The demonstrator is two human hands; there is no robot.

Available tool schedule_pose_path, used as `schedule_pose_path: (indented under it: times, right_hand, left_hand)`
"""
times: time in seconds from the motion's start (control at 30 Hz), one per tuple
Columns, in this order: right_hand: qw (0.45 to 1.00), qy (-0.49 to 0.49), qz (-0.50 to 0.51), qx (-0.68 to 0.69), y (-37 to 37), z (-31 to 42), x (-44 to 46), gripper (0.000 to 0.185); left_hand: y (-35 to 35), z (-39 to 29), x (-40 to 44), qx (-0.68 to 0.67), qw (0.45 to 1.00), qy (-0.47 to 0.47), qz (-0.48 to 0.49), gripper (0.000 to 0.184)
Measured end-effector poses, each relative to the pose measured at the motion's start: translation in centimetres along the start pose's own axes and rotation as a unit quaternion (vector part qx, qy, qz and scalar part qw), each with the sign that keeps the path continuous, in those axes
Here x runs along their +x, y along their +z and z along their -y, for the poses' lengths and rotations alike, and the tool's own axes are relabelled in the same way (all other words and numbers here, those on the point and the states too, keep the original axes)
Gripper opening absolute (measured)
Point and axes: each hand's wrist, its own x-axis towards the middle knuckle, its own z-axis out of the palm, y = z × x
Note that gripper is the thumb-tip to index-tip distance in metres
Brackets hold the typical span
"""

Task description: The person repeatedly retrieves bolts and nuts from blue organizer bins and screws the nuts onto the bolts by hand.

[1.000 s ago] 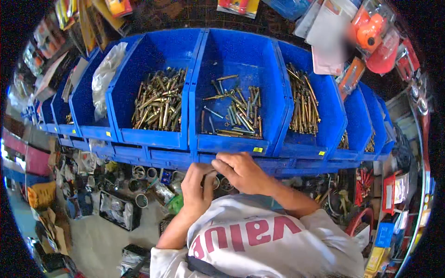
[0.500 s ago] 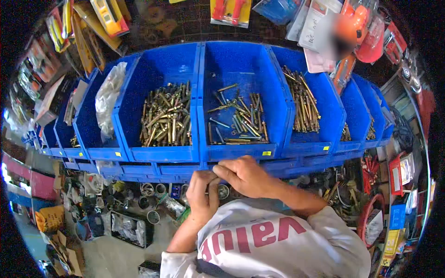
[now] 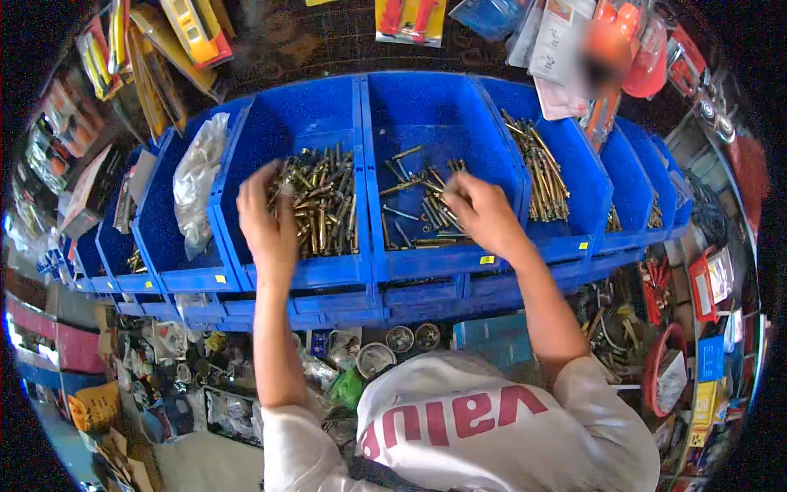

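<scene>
My left hand [image 3: 268,220] is over the left edge of a pile of brass-coloured bolts [image 3: 324,201] in a blue bin [image 3: 307,111]. Its thumb and fingers are apart, with nothing seen between them. In the neighbouring blue bin [image 3: 426,107], my right hand [image 3: 482,209] reaches down at the right side of a looser scatter of bolts [image 3: 416,193]. Thumb and fingertips there are brought close together at the bolts; whatever they may pinch is too small and blurred to make out.
Another bin to the right holds long bolts [image 3: 541,168]. A clear plastic bag [image 3: 197,189] lies in a bin at left. Packaged tools [image 3: 193,33] hang above the bins. Below are a green bag [image 3: 346,388], round containers [image 3: 376,359] and a red basket [image 3: 653,373].
Both hands were together in front of the bins. They have parted and moved forward, the left into the left bolt bin and the right into the middle one.
</scene>
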Motion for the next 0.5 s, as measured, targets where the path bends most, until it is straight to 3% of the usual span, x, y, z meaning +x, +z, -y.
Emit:
schedule_pose_path:
  times: [0.07, 0.1, 0.17, 0.23, 0.3, 0.33, 0.47, 0.5]
  right_hand:
    - [0.999, -0.043, 0.006, -0.028, 0.9, -1.6, 1.6, 0.01]
    - [0.997, -0.015, 0.017, -0.074, 1.6, -2.5, 2.4, 0.011]
    - [0.987, -0.079, 0.027, -0.141, 3.0, -4.0, 4.0, 0.013]
    - [0.988, -0.034, 0.067, -0.135, 4.3, -3.8, 4.6, 0.018]
    - [0.973, -0.026, 0.074, -0.216, 5.3, -3.1, 5.0, 0.026]
    - [0.96, 0.004, 0.127, -0.251, 5.8, -3.4, 5.9, 0.032]
    - [0.959, -0.074, 0.102, -0.255, 6.6, -4.1, 6.6, 0.029]
    - [0.96, -0.027, 0.152, -0.235, 6.2, -4.1, 6.6, 0.025]
  left_hand:
    - [-0.3, -0.5, 0.8, 0.022, 1.0, 0.003, -0.02, 0.026]
    - [-0.3, -1.1, 0.7, -0.005, 0.999, -0.008, -0.039, 0.022]
    - [0.0, -2.3, -0.5, -0.1, 0.989, -0.086, -0.063, 0.012]
    - [0.4, -2.7, -1.8, -0.148, 0.978, -0.134, -0.062, 0.008]
    - [0.1, -3.1, -2.8, -0.196, 0.963, -0.183, -0.036, 0.009]
    - [-0.1, -3.4, -3.2, -0.197, 0.961, -0.191, -0.037, 0.008]
    - [-1.3, -4.2, -5.1, -0.196, 0.96, -0.198, -0.033, 0.011]
    - [-1.6, -4.8, -5.6, -0.195, 0.957, -0.211, -0.03, 0.011]
